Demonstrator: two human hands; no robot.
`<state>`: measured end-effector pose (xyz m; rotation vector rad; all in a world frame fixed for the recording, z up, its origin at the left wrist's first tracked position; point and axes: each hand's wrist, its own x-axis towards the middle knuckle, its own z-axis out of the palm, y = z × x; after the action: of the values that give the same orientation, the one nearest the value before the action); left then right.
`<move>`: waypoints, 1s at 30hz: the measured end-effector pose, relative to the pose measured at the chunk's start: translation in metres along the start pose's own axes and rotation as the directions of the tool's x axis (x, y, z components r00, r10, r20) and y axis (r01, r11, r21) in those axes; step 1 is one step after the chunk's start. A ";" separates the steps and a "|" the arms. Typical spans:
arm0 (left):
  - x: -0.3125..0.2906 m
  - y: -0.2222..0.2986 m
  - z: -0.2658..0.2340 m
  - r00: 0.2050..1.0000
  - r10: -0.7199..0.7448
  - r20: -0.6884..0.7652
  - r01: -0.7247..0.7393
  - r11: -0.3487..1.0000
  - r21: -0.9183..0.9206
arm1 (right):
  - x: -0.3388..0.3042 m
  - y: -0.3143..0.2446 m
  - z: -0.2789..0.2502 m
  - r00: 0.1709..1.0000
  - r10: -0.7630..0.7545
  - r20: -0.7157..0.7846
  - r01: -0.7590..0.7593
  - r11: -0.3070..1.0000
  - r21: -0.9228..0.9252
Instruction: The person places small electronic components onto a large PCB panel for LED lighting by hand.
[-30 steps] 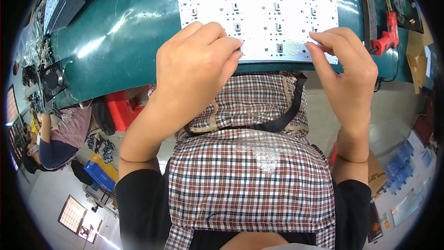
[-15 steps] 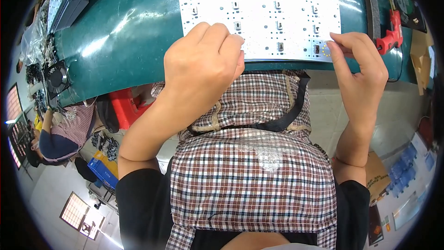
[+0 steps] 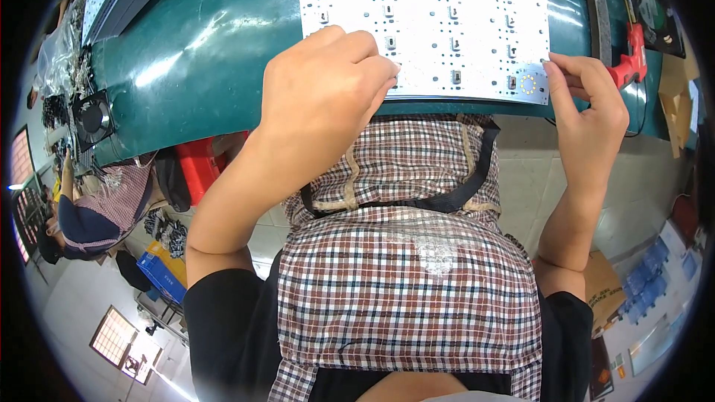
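Observation:
A white circuit board panel (image 3: 424, 52) with rows of small dark rectangular parts lies on the green table before me; its near edge shows layers beneath it. My left hand (image 3: 324, 97) is closed over the panel's near left corner, thumb and forefinger pinched together. What they hold, if anything, is hidden. At the right edge of the panel is my right hand (image 3: 590, 100), thumb and forefinger tips close together in a pinch beside the near right corner. I cannot make out anything between them. A ring of yellow dots (image 3: 528, 84) shows on the panel beside this hand.
Stacked panels (image 3: 119, 0) stand at the far left of the green table (image 3: 194, 67), near a black fan (image 3: 93, 120) and loose cables. On the right are a dark bar (image 3: 596, 15) and a red-handled tool (image 3: 631, 59). Another person (image 3: 97, 216) sits at left.
My right hand has moved slightly right, off the panel's corner to its edge, its fingertips drawing closer together and uncovering the yellow ring. My left hand stays at the near left corner.

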<state>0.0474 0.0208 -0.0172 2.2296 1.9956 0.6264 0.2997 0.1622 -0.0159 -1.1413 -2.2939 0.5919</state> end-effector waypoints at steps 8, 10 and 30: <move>-0.001 0.002 0.005 0.996 -0.080 -0.044 0.079 0.997 -0.028 | 0.007 0.020 0.005 0.956 0.287 0.066 -0.283 0.957 -0.060; -0.004 0.002 0.007 0.992 -0.108 -0.068 0.105 0.994 -0.042 | 0.008 0.018 0.006 0.952 0.292 0.087 -0.286 0.956 -0.071; -0.031 -0.020 -0.005 0.794 -0.607 -0.027 0.578 0.769 -0.272 | 0.010 0.026 0.003 0.918 0.366 0.154 -0.392 0.898 0.201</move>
<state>0.0248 -0.0079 -0.0264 1.3185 2.3411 0.8643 0.3084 0.1846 -0.0310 -1.4818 -2.0309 1.0641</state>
